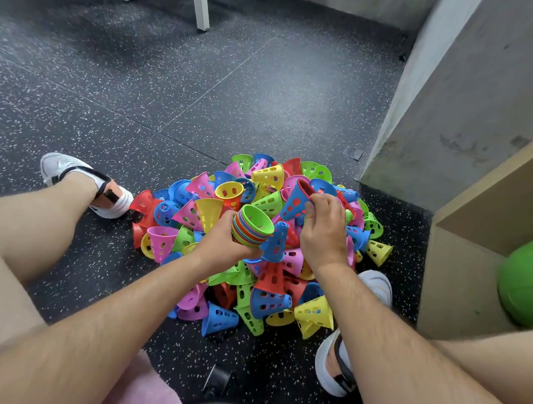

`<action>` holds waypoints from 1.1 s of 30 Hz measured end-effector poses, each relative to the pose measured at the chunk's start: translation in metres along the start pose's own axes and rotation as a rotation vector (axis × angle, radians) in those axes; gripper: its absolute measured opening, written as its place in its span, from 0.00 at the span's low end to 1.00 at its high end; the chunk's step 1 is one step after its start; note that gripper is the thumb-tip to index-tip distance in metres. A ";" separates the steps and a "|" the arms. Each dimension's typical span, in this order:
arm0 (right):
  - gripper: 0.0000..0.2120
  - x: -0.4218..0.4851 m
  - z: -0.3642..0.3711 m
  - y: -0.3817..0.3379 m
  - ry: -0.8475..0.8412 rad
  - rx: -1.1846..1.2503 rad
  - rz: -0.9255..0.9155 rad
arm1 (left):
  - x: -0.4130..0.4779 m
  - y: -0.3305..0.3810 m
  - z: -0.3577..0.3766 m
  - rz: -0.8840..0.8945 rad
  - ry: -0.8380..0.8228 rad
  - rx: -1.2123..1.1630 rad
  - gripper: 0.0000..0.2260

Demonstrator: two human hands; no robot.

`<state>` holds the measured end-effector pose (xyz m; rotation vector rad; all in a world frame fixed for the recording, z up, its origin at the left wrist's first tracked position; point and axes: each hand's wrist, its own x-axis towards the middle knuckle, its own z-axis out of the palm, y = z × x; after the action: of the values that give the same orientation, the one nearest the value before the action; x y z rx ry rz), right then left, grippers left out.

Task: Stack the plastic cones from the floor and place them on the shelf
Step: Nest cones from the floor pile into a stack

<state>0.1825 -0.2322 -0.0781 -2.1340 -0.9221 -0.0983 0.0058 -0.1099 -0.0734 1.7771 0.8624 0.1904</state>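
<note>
A heap of perforated plastic cones point(252, 298) in red, blue, green, yellow and pink lies on the dark speckled floor between my legs. My left hand point(221, 243) grips a nested stack of cones point(252, 227), mouths up, with a green one on top. My right hand point(321, 229) pinches the rim of a blue cone with a red one nested inside point(296, 204), held tilted just right of the stack and above the heap. A wooden shelf point(461, 278) stands at the right, beside the heap.
A green ball point(527, 283) sits in the shelf's open compartment. A grey concrete wall corner point(455, 104) rises behind the heap. My shoes rest at the left point(71, 175) and right point(332, 367) of the heap. White furniture legs point(200, 1) stand far back.
</note>
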 end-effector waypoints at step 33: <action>0.30 -0.021 0.014 -0.013 -0.655 -0.577 -0.326 | -0.009 -0.020 -0.015 -0.022 0.042 0.048 0.30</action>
<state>0.1557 -0.2294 -0.0864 -2.5707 -1.7982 0.2132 -0.0176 -0.1016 -0.0823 1.8128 0.9231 0.1940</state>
